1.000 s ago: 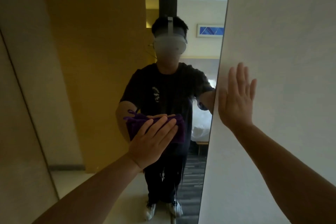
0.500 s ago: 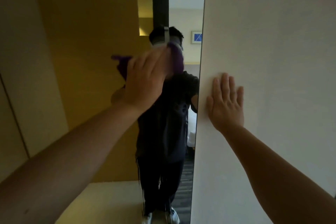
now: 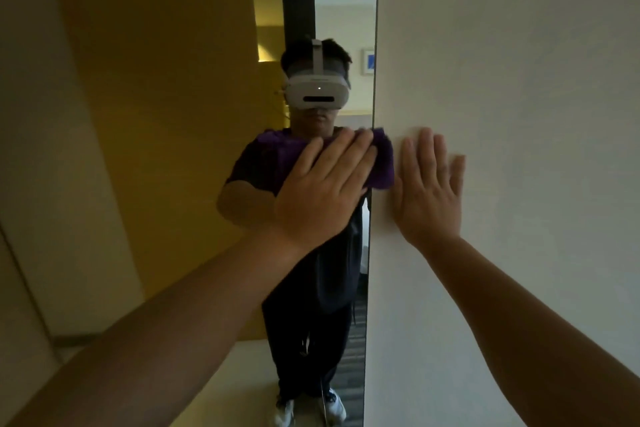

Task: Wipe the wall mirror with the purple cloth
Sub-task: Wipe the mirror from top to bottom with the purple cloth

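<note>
The wiping is under way. The left hand (image 3: 325, 191) lies flat with its fingers (image 3: 349, 152) stretched out and close together, pressing the cloth (image 3: 382, 163) against the mirror (image 3: 156, 114); it is a press under the palm, not a closed grip. The cloth sits at about chest height of the reflected person, right at the mirror's right edge, and its far end laps slightly over onto the wall (image 3: 519, 80). The right hand (image 3: 429, 191) is spread open on that wall just beside the cloth, holding nothing, and looks to be there for support.

How much glass is already clean I cannot tell: no streaks, smears or wet marks show anywhere in this dim light. Judging by the cloth's place, the pass is at the right edge at mid height. The tall stretch above, the wide part to the left and the lower part down toward the floor would each still need covering unless already done, and nothing here settles that.

Counted: one mirror, one purple cloth, two hands, one bare wall to the right. The reflection shows one person with a headset (image 3: 317, 90)
</note>
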Motion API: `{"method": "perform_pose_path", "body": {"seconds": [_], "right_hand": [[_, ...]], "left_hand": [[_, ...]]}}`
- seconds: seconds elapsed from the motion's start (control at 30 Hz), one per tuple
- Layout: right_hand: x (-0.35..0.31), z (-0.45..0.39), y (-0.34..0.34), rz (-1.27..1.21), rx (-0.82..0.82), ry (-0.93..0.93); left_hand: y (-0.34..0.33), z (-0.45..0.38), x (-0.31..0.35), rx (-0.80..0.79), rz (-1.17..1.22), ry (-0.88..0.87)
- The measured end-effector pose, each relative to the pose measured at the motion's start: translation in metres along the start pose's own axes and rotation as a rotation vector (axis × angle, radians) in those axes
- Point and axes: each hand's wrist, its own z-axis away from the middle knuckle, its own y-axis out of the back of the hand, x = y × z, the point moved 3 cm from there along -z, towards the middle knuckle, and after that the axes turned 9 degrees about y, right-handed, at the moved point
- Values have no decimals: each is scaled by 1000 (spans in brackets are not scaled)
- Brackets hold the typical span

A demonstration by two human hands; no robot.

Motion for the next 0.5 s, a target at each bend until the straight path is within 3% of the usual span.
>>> {"method": "perform_pose_path", "body": {"seconds": [0.27, 0.5], "right_hand": [[5, 1, -2, 10, 19, 42], [2, 0, 5, 46, -62, 27]], "left_hand": [[-36, 191, 77, -189, 44, -202], [-27, 197, 77, -252, 124, -129]]}}
